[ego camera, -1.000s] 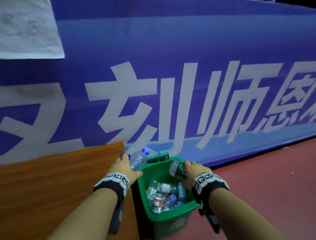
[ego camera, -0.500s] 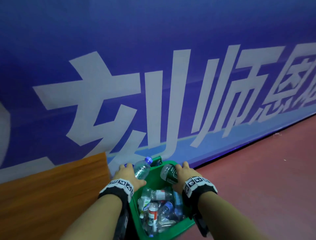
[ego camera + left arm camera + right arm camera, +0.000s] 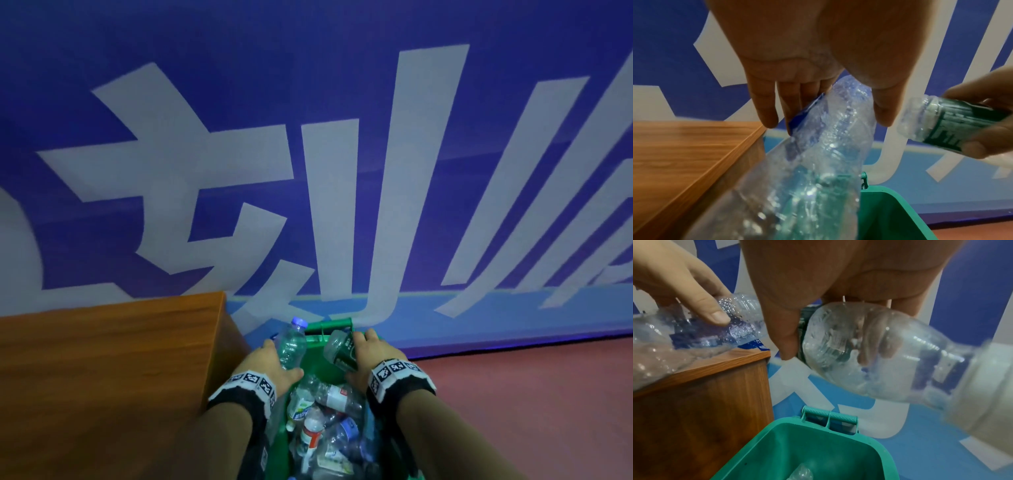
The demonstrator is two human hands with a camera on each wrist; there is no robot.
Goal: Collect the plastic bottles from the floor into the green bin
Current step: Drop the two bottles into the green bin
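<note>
The red floor (image 3: 534,407) carries the green bin (image 3: 310,337), which stands against the foot of the blue banner wall (image 3: 445,318). A wooden cabinet (image 3: 102,370) (top surface bare) stands just beside the bin's left side.

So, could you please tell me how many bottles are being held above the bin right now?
2: a clear bottle with a blue cap in the left hand, and a green-labelled bottle in the right hand, both over the green bin.
</note>
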